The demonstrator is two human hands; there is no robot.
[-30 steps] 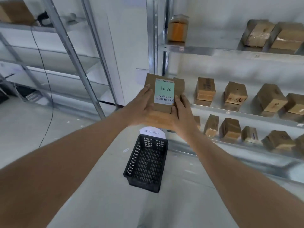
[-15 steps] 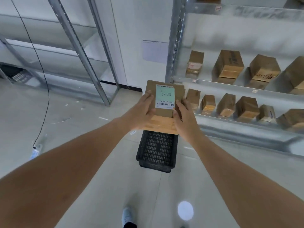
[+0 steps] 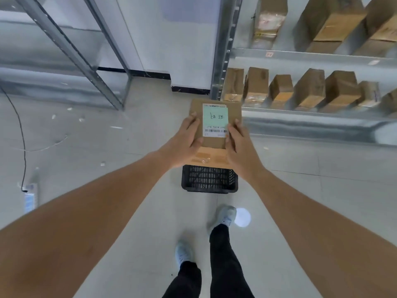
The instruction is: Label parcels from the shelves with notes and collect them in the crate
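A brown cardboard parcel (image 3: 214, 145) is held out in front of me over the floor. On its top face sits a green note (image 3: 215, 117) with handwriting, stuck above a white barcode label. My left hand (image 3: 182, 145) grips the parcel's left side, thumb on top. My right hand (image 3: 240, 147) grips its right side, thumb beside the label. Directly below and behind the parcel stands the black slatted crate (image 3: 209, 179) on the floor; the parcel hides its far part.
A metal shelf rack (image 3: 311, 120) on the right carries several brown parcels (image 3: 309, 91) on two levels. Another bare metal rack (image 3: 86, 67) stands at left. A black cable (image 3: 22, 143) trails over the floor at left. My two feet (image 3: 224, 216) stand just before the crate.
My view has tilted down and I have stepped closer to the crate. The parcel, still held in both hands, has come lower and now sits above the crate's far part.
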